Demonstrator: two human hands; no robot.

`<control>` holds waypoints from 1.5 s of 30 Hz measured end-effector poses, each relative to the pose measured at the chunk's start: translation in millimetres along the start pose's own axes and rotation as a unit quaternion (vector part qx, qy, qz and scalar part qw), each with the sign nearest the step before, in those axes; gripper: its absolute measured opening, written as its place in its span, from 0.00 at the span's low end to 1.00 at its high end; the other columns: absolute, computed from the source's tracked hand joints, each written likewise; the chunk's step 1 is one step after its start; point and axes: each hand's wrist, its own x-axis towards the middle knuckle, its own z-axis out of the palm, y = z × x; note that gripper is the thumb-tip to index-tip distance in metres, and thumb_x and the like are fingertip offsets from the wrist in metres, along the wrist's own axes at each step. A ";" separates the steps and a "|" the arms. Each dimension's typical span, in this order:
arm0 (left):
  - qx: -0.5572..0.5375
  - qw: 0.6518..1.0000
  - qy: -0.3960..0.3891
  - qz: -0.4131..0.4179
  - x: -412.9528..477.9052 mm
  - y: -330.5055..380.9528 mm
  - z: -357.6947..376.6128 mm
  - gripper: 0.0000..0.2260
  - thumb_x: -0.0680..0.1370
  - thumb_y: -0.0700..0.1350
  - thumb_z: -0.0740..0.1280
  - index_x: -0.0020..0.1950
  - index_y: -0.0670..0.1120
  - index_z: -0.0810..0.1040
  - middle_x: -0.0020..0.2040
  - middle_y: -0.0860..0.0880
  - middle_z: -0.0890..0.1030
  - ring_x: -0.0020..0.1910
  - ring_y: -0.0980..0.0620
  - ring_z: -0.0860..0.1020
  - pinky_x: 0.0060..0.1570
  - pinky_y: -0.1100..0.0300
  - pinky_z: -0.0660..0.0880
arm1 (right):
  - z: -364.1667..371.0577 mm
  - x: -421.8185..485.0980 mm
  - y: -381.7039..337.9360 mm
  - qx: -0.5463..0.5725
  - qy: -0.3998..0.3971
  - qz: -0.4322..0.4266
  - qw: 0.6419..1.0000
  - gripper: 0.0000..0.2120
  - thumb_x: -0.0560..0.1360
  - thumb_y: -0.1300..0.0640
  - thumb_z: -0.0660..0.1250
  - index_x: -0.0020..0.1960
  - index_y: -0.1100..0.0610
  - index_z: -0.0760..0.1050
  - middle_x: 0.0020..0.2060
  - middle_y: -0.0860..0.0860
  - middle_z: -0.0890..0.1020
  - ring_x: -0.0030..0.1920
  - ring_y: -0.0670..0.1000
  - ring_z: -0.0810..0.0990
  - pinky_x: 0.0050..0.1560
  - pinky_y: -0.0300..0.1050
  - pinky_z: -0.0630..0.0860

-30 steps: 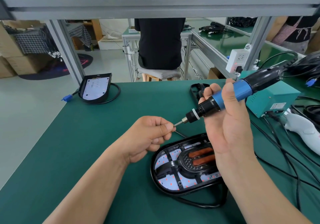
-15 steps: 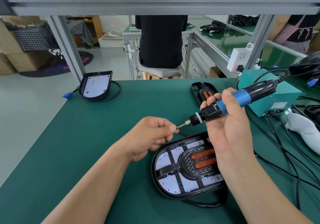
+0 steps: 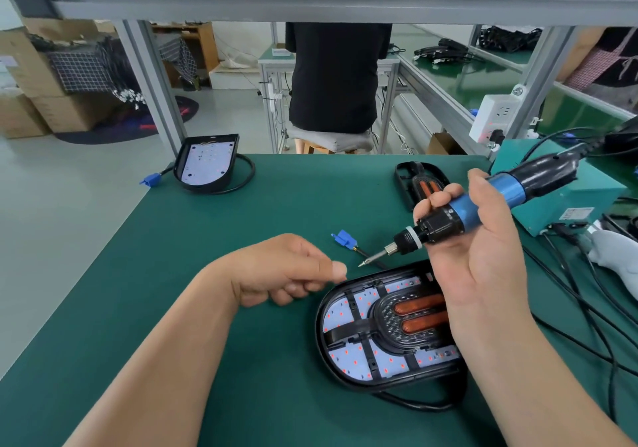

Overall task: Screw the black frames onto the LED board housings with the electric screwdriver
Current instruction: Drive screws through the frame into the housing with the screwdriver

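In the lower right of the frame, on the green work mat [image 3: 155, 291], lies an oval black LED board housing [image 3: 345, 376] with a black plastic frame [image 3: 359, 330] seated over its white board of red dots. Above it the right hand [image 3: 483, 260] grips the blue-and-black electric screwdriver [image 3: 466, 210], its bit slanting down-left with the tip near the housing's upper rim. The left hand [image 3: 286, 270], at centre, has curled fingers, thumb on forefinger; whether it pinches anything I cannot tell. A small blue connector [image 3: 343, 238] lies above and between the hands. A second housing [image 3: 207, 163] sits upper left.
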 end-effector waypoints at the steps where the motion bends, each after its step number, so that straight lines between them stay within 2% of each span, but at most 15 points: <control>1: 0.028 0.999 -0.015 -0.006 -1.8 0.5 0.8 0.19 0.72 0.57 0.76 0.49 0.42 0.80 0.31 0.54 0.67 0.28 0.55 0.57 0.26 0.64 0.51 | 0.9 -1.5 0.8 -0.014 -0.014 0.001 1.000 0.09 0.82 0.59 0.69 0.61 0.53 0.74 0.43 0.51 0.78 0.40 0.51 0.78 0.51 0.50 0.79; 5: 0.059 0.998 -0.012 -0.009 -1.2 0.8 3.9 0.21 0.73 0.54 0.76 0.56 0.39 0.82 0.29 0.56 0.65 0.28 0.55 0.57 0.26 0.63 0.52 | 3.6 -5.3 3.7 -0.044 -0.058 0.013 0.997 0.10 0.82 0.61 0.66 0.62 0.54 0.73 0.42 0.52 0.76 0.39 0.51 0.77 0.47 0.50 0.79; 14: 0.076 0.997 0.003 0.003 -1.0 1.4 6.8 0.13 0.75 0.51 0.75 0.47 0.43 0.78 0.30 0.53 0.64 0.29 0.52 0.56 0.26 0.62 0.52 | 10.8 -12.6 4.2 -0.096 -0.132 0.019 0.986 0.11 0.80 0.61 0.63 0.62 0.54 0.73 0.41 0.52 0.75 0.38 0.52 0.75 0.47 0.50 0.77; 19: 0.078 0.997 0.003 0.010 0.4 0.3 6.6 0.10 0.76 0.50 0.74 0.44 0.44 0.79 0.30 0.54 0.64 0.28 0.53 0.57 0.26 0.63 0.53 | 15.6 -17.0 7.0 -0.142 -0.142 0.014 0.980 0.17 0.75 0.61 0.67 0.63 0.55 0.72 0.39 0.52 0.75 0.37 0.53 0.75 0.46 0.51 0.78; 21: 0.081 0.997 0.007 0.008 1.0 0.2 7.6 0.12 0.75 0.50 0.75 0.45 0.42 0.80 0.29 0.54 0.64 0.28 0.53 0.58 0.26 0.63 0.54 | 17.0 -18.1 7.4 -0.150 -0.144 0.011 0.978 0.21 0.72 0.59 0.70 0.63 0.55 0.72 0.39 0.53 0.75 0.37 0.53 0.75 0.46 0.51 0.78; 24: 0.083 0.996 0.011 0.008 3.6 -1.0 8.3 0.22 0.73 0.52 0.75 0.49 0.32 0.77 0.29 0.54 0.63 0.28 0.53 0.58 0.26 0.63 0.54 | 17.9 -18.7 7.3 -0.154 -0.153 0.007 0.976 0.22 0.71 0.58 0.70 0.64 0.55 0.71 0.39 0.53 0.74 0.38 0.53 0.74 0.47 0.52 0.77; 26: 0.086 0.996 0.015 0.012 5.1 -1.8 8.8 0.25 0.71 0.53 0.75 0.50 0.30 0.76 0.29 0.54 0.63 0.28 0.53 0.58 0.26 0.63 0.54 | 18.0 -20.3 7.4 -0.159 -0.169 0.004 0.973 0.22 0.72 0.58 0.70 0.64 0.56 0.71 0.39 0.53 0.74 0.38 0.54 0.74 0.47 0.52 0.77; 33: 0.101 0.994 0.033 0.022 7.2 -2.7 10.8 0.28 0.69 0.55 0.75 0.49 0.30 0.75 0.29 0.53 0.63 0.27 0.53 0.59 0.25 0.64 0.56 | 23.5 -30.8 9.6 -0.207 -0.254 -0.027 0.944 0.19 0.74 0.61 0.66 0.64 0.56 0.70 0.36 0.53 0.75 0.36 0.55 0.74 0.46 0.53 0.76; 45: 0.088 0.995 0.040 0.034 8.5 -4.2 10.9 0.30 0.70 0.53 0.76 0.49 0.27 0.72 0.29 0.51 0.60 0.28 0.51 0.57 0.25 0.64 0.55 | 24.5 -29.7 10.1 -0.223 -0.249 0.004 0.942 0.13 0.74 0.59 0.69 0.56 0.50 0.73 0.35 0.52 0.76 0.35 0.54 0.74 0.46 0.53 0.76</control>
